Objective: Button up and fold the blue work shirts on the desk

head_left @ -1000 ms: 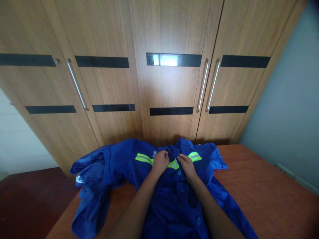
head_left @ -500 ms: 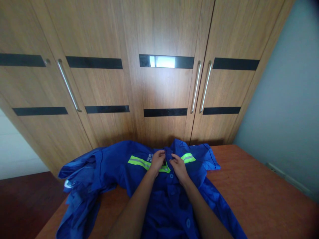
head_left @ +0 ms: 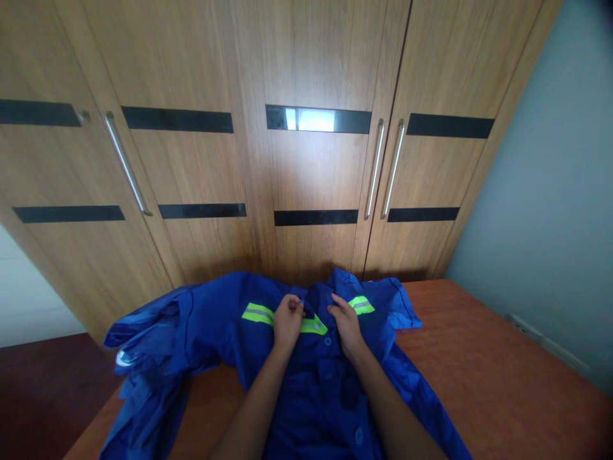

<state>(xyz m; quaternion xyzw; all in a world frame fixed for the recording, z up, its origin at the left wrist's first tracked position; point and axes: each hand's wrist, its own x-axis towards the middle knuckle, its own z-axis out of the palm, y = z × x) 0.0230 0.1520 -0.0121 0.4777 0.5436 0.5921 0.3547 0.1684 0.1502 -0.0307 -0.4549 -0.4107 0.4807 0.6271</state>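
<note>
Left hand pinches the garment near the tabletop's far edge. Right hand's grip, I cannot tell. Loose fingers could drop cloth

Layout of the work surface, seen from the wearer's side. The jacket lies on the table, one sleeve reaching to the left edge, the other running down toward the near right. The left hand and right hand are at the upper front, either side of the placket, above the upper button; the lower button lies nearer the wearer. Behind the table stands the wardrobe, with one handle at left and two right of centre. Right: wall. Lower left: floor.
</note>
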